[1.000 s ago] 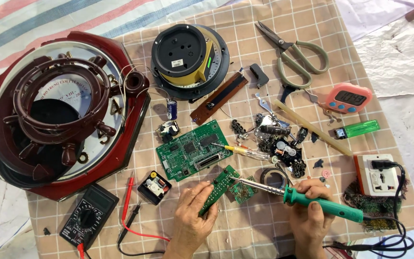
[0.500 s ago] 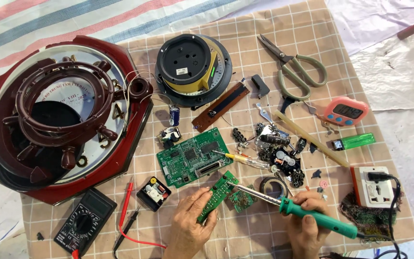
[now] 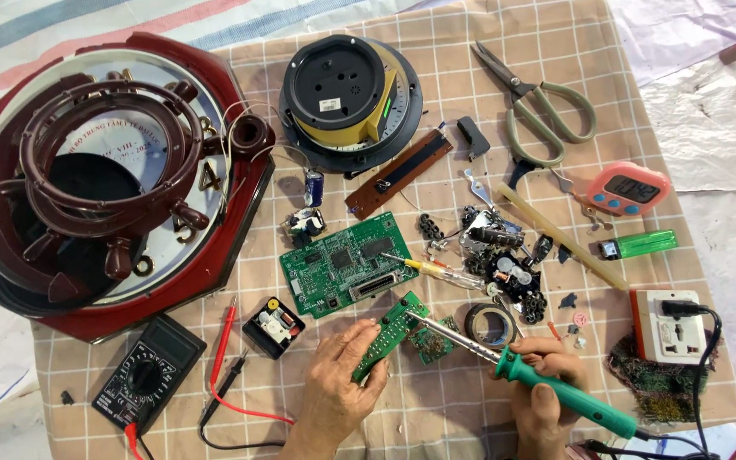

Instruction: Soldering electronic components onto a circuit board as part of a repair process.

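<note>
My left hand (image 3: 338,383) pinches a narrow green board (image 3: 389,334) by its near end, tilted up on edge so the far end faces the iron. My right hand (image 3: 547,383) is closed round the green handle of the soldering iron (image 3: 555,388), held like a pen, its tip touching the board's far end. That grip looks right for steadying the tip on a small joint. A second small board (image 3: 432,341) lies flat just right of the held one, under the iron's shaft. Beyond them the big green board (image 3: 347,264) sits flat with a yellow screwdriver (image 3: 423,266) resting at its right edge. A tape roll (image 3: 489,324) lies near my right hand. The multimeter (image 3: 148,373) waits at the near left, its red lead (image 3: 223,345) beside it. The socket block (image 3: 662,325) sits at the right, with a black plug in it. Far left, the dark red clock case (image 3: 112,183) lies open, well apart from my hands.
</note>
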